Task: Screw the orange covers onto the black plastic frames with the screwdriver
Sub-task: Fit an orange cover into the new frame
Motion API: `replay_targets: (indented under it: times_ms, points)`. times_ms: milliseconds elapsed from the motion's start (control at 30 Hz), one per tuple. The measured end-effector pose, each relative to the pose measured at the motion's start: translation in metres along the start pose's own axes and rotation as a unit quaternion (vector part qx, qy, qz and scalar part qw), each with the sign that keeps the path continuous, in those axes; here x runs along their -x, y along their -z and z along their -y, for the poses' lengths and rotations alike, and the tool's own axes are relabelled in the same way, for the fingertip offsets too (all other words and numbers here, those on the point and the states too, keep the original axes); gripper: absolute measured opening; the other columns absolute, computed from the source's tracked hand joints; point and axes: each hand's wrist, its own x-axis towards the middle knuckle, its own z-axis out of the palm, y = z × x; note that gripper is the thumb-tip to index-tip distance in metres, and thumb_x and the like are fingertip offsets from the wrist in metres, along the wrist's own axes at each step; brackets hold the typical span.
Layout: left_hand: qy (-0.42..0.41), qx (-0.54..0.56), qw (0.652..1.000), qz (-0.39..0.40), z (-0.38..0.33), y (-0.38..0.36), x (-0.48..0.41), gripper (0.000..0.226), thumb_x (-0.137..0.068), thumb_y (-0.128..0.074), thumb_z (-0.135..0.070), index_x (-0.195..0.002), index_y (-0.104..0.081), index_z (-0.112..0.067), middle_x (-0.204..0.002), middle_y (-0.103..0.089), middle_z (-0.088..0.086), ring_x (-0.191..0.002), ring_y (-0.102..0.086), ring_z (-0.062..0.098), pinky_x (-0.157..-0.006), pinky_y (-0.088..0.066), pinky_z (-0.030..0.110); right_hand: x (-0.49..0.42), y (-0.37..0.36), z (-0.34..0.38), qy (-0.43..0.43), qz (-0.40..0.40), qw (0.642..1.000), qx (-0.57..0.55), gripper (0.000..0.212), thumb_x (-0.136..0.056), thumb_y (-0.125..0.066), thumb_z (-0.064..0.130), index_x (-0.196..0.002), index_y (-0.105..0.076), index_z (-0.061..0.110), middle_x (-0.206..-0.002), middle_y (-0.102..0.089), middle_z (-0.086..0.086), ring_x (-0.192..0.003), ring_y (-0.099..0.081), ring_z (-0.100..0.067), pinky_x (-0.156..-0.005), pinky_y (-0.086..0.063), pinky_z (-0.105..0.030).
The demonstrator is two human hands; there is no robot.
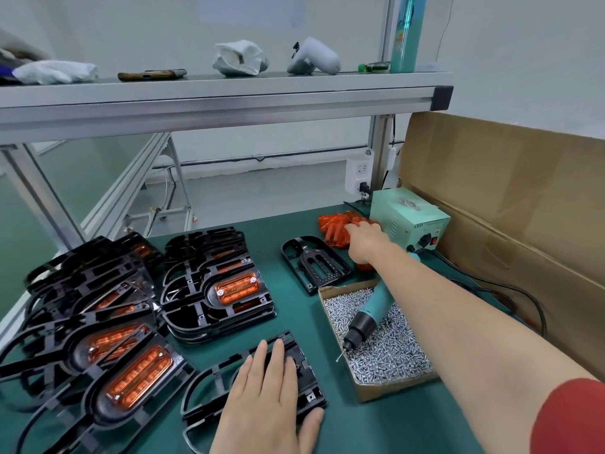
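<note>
The left hand lay flat and open on a black frame at the desk's front edge. The right hand was on the orange covers near the far right corner, grip unclear. Its forearm might bump the screwdriver.

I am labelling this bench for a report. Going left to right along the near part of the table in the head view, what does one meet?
Finished frames with orange covers → bare black frame under the left hand → box of screws holding the screwdriver → brown cardboard.
</note>
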Motion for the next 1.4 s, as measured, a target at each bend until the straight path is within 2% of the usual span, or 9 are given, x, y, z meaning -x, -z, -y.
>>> replay_targets:
  times_ms: [300, 400, 467, 533, 667, 800, 900, 1167, 1400]
  points:
    - [-0.016, -0.04, 0.999, 0.005, 0.003, 0.001, -0.006, 0.091, -0.097, -0.009, -0.064, -0.098, -0.08, -0.008, -0.118, -0.07, 0.015, -0.104, -0.07, 0.036, -0.109, -0.011, 0.037, -0.028, -0.001, 0.018, -0.02, -0.072, 0.997, 0.029, 0.061, -0.093, -0.054, 0.033, -0.15, -0.042, 0.014, -0.153, -0.036, -0.016, -0.14, -0.032, -0.036, -0.112, -0.035, -0.052]
    - [-0.035, -0.05, 0.998, -0.007, 0.008, -0.004, -0.01, 0.089, -0.097, -0.011, -0.064, -0.095, -0.081, -0.011, -0.114, -0.072, 0.014, -0.101, -0.071, 0.035, -0.105, -0.032, 0.043, -0.042, -0.002, 0.02, 0.004, -0.032, 0.999, 0.003, 0.061, -0.101, -0.046, 0.036, -0.158, -0.028, 0.027, -0.166, -0.014, -0.013, -0.152, -0.011, -0.041, -0.118, -0.023, -0.059]
    - [-0.043, -0.041, 0.998, -0.025, 0.01, -0.009, -0.01, 0.085, -0.101, -0.011, -0.059, -0.094, -0.081, -0.012, -0.113, -0.072, 0.013, -0.1, -0.071, 0.034, -0.088, -0.055, 0.043, -0.052, -0.003, 0.02, 0.017, 0.005, 1.0, -0.014, 0.058, -0.106, -0.036, 0.042, -0.16, -0.017, 0.037, -0.171, 0.001, -0.006, -0.155, 0.006, -0.042, -0.121, -0.01, -0.064]
    - [-0.049, -0.037, 0.997, -0.045, 0.013, -0.012, -0.01, 0.076, -0.105, -0.013, -0.045, -0.095, -0.081, -0.013, -0.115, -0.072, 0.012, -0.102, -0.071, 0.034, -0.077, -0.058, 0.049, -0.063, -0.003, 0.02, 0.021, 0.022, 0.999, -0.012, 0.056, -0.107, -0.028, 0.049, -0.16, -0.014, 0.04, -0.171, 0.006, -0.003, -0.155, 0.012, -0.042, -0.121, -0.005, -0.066]
    - [-0.05, -0.049, 0.996, -0.062, 0.015, -0.024, -0.009, 0.061, -0.105, -0.022, -0.032, -0.094, -0.08, -0.018, -0.117, -0.072, 0.008, -0.106, -0.069, 0.031, -0.084, -0.056, 0.045, -0.078, -0.006, 0.026, 0.024, 0.032, 0.999, 0.02, 0.058, -0.106, -0.017, 0.056, -0.161, -0.014, 0.039, -0.172, 0.003, -0.001, -0.155, 0.013, -0.04, -0.122, -0.005, -0.066]
    - [-0.047, -0.037, 0.996, -0.073, 0.016, -0.032, -0.013, 0.049, -0.102, -0.029, -0.034, -0.098, -0.076, -0.02, -0.117, -0.072, 0.005, -0.106, -0.07, 0.028, -0.097, -0.05, 0.038, -0.084, -0.005, 0.029, 0.028, 0.043, 0.999, 0.019, 0.058, -0.105, -0.017, 0.055, -0.16, -0.019, 0.035, -0.17, -0.015, -0.002, -0.155, -0.006, -0.039, -0.12, -0.017, -0.064]
    - [-0.046, -0.051, 0.992, -0.104, 0.016, -0.033, -0.014, 0.057, -0.104, -0.025, -0.031, -0.093, -0.08, -0.02, -0.116, -0.073, 0.006, -0.105, -0.07, 0.029, -0.084, -0.056, 0.045, -0.082, 0.001, 0.025, 0.034, 0.044, 0.998, 0.021, 0.057, -0.103, -0.03, 0.05, -0.156, -0.026, 0.031, -0.16, -0.032, -0.007, -0.144, -0.034, -0.038, -0.114, -0.031, -0.057]
    - [-0.066, -0.046, 0.989, -0.123, 0.015, -0.016, -0.013, 0.074, -0.105, -0.014, -0.045, -0.095, -0.081, -0.016, -0.114, -0.073, 0.01, -0.1, -0.071, 0.032, -0.08, -0.058, 0.043, -0.056, 0.015, 0.018, 0.015, 0.064, 0.997, 0.049, 0.055, -0.092, -0.048, 0.029, -0.146, -0.04, 0.023, -0.148, -0.044, -0.007, -0.136, -0.043, -0.035, -0.111, -0.037, -0.054]
    - [-0.024, -0.048, 0.996, -0.071, 0.011, -0.012, -0.01, 0.086, -0.097, -0.013, -0.065, -0.103, -0.079, -0.01, -0.121, -0.069, 0.012, -0.108, -0.068, 0.034, -0.11, -0.013, 0.038, -0.031, 0.013, 0.016, -0.011, 0.04, 0.999, 0.03, 0.043, -0.091, -0.051, 0.021, -0.134, -0.052, 0.02, -0.136, -0.057, -0.008, -0.123, -0.054, -0.033, -0.101, -0.039, -0.049]
